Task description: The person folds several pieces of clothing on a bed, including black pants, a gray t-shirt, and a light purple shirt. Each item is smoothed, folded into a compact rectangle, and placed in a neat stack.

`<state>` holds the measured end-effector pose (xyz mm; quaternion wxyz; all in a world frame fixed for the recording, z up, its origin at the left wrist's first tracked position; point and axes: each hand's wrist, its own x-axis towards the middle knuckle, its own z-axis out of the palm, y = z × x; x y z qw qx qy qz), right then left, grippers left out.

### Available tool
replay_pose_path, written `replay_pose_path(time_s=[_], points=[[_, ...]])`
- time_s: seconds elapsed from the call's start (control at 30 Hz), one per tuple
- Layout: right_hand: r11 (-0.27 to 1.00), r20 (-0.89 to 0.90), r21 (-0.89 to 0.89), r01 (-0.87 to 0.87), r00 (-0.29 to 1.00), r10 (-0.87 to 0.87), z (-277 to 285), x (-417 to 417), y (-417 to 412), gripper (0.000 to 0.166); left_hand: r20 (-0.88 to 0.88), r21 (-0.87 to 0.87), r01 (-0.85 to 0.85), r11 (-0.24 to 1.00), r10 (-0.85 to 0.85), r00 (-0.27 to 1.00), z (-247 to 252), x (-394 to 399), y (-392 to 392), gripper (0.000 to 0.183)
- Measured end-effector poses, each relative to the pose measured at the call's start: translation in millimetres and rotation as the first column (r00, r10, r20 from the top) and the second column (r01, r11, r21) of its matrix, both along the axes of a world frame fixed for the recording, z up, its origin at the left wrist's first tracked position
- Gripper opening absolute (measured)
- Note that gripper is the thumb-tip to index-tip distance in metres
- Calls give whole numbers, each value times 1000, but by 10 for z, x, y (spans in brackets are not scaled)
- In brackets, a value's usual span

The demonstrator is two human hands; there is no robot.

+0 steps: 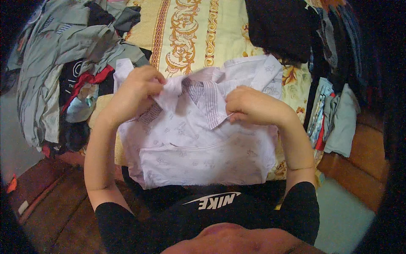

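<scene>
A white printed shirt with a checked collar lies spread in front of me, its lower edge close to my body. My left hand pinches the fabric to the left of the collar, near a checked trim. On the other side, my right hand grips the shirt beside the tip of the checked collar band. The collar opening stands slightly raised between both hands. A fold runs across the shirt's lower part. The fingertips are partly hidden by the hands themselves.
Loose grey and dark clothes are heaped on the left, with a red-edged piece among them. A black garment lies at the upper right. Folded clothes line the right edge. Underneath is a patterned yellow cloth.
</scene>
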<state>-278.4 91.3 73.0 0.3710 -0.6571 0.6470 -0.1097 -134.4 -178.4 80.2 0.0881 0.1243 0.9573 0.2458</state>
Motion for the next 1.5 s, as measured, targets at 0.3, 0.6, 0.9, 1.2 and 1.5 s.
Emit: replay_pose_path(time_s=[0.3, 0.6, 0.9, 1.2, 1.5], points=[[764, -246, -457, 454, 762, -600, -506, -455, -116, 24, 142, 110, -110, 988, 94, 985, -57, 42, -47, 47], [874, -216, -162, 459, 847, -485, -480, -512, -231, 14, -89, -220, -60, 974, 42, 995, -155, -2, 350, 42], [697, -460, -551, 459, 530, -713, -942, -976, -398, 28, -176, 10, -520, 854, 514, 840, -710, -775, -398, 23], [717, -545, -351, 602, 491, -680, -1025, -1070, -369, 25, -20, 132, -380, 916, 386, 922, -673, -759, -615, 23], [765, -218, -546, 341, 825, -522, -753, -191, -1605, 42, -78, -332, -358, 873, 353, 932, -507, -239, -1088, 36]])
